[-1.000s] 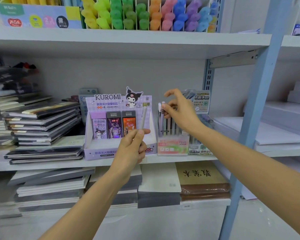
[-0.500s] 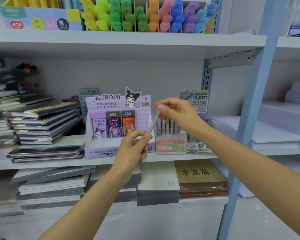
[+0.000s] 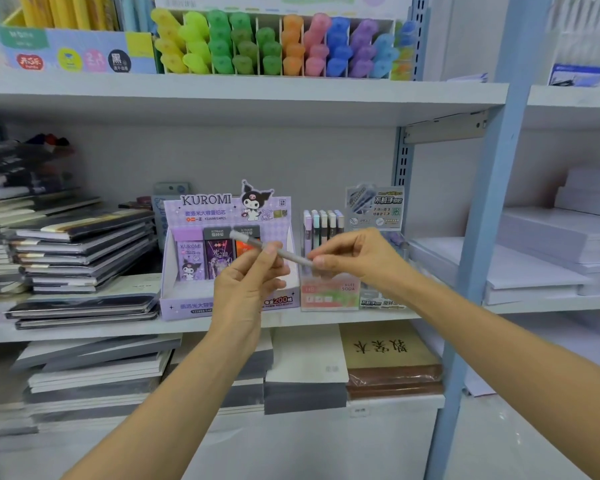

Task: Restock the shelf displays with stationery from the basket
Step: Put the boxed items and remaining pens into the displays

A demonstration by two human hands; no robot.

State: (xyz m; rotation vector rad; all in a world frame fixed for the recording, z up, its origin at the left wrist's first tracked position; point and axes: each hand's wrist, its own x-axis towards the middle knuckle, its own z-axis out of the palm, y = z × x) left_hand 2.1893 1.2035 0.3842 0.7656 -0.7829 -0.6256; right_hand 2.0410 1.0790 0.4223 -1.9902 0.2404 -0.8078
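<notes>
A slim grey pen (image 3: 253, 243) lies almost level in the air before the middle shelf. My left hand (image 3: 248, 277) pinches it near its middle. My right hand (image 3: 352, 256) pinches its right end. Behind them stands a purple Kuromi lead-refill display box (image 3: 194, 268). To its right sits a small pink and green display box (image 3: 329, 294) holding several upright pastel pens (image 3: 321, 226). No basket is in view.
Stacks of notebooks (image 3: 84, 247) fill the left of the middle shelf (image 3: 118, 327). Coloured highlighters (image 3: 278, 46) line the upper shelf. Books lie on the shelf below. A blue upright post (image 3: 478, 254) stands at the right, with white paper stacks (image 3: 548, 261) beyond it.
My right hand left the pastel pen display and took the free end of the grey pen. The pen swung from upright to nearly level, now held by both hands.
</notes>
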